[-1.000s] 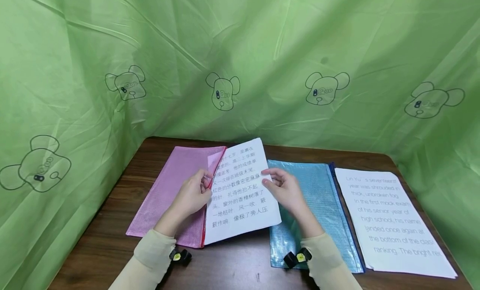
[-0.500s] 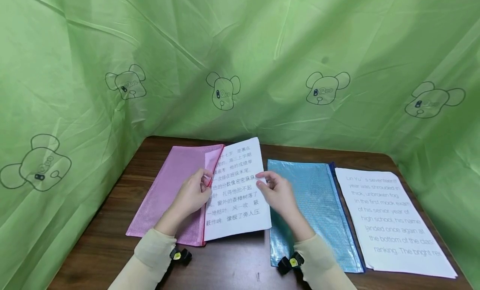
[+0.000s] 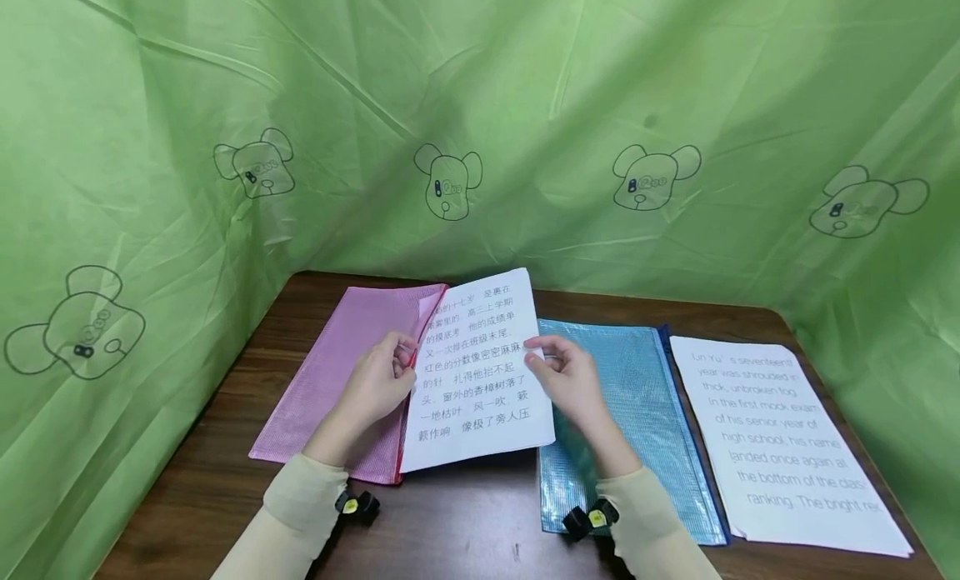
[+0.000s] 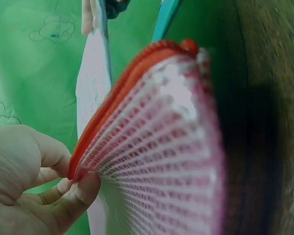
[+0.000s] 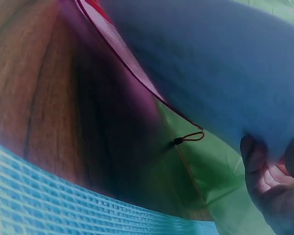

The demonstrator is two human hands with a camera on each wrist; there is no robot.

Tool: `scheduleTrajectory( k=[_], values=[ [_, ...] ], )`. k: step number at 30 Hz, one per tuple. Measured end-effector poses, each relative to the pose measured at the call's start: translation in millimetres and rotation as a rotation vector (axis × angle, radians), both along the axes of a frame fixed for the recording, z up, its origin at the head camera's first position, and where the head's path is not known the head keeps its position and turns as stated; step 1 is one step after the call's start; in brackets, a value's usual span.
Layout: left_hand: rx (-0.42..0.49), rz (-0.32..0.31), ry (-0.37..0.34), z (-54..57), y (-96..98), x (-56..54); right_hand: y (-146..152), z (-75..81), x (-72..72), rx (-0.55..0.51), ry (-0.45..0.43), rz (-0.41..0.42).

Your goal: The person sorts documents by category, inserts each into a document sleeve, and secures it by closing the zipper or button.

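Observation:
A pink mesh zipper pouch (image 3: 337, 372) with a red zipper edge lies at the left of the table. My left hand (image 3: 378, 378) pinches the pouch's zipper edge between thumb and fingers, as the left wrist view shows up close. Sheets of paper (image 3: 472, 372) printed with Chinese text stand at the pouch's mouth, their left edge at the red zipper. On the sheets' right edge, my right hand (image 3: 567, 378) pinches with thumb and fingertips. From below, the right wrist view shows the sheets' back (image 5: 210, 63) bowing, and a red zipper-pull loop (image 5: 192, 136) hanging at the pouch's end.
Right of the sheets lies a blue mesh zipper pouch (image 3: 637, 413) with a dark blue edge, partly under my right forearm. Beyond it a stack of English-printed paper (image 3: 780, 438) covers the table's right side. Green cloth (image 3: 480, 88) with mouse drawings hangs behind the brown table (image 3: 465, 522).
The Chinese sheets went left toward the pouch, then came back right and up, so more of their text shows now. My right hand moved with them. The pouch's edge shifted slightly left.

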State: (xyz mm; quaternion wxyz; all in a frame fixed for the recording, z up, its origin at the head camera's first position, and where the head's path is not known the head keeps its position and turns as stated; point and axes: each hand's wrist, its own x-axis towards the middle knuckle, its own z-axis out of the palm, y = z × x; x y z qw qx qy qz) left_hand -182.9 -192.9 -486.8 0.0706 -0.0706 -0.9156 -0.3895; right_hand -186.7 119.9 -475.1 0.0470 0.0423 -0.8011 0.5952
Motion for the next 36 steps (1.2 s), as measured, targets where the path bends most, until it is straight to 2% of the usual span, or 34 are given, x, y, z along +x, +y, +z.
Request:
scheduleTrajectory(
  k=[8,17,28,36],
  values=[
    [0.032,-0.005,-0.011,3.1,1.2,0.1,-0.2,-4.8,0.3,0.074,0.060,0.030],
    [0.028,-0.034,-0.033,3.4,1.7,0.5,4.4,-2.5,-0.9,0.067,0.024,0.104],
    [0.044,-0.026,-0.047,4.3,3.1,0.5,-4.8,-4.8,1.6,0.073,0.084,0.030],
    [0.148,0.035,-0.038,3.4,11.1,2.3,-25.2,-13.4,10.5,0.005,0.083,0.029]
  ],
)
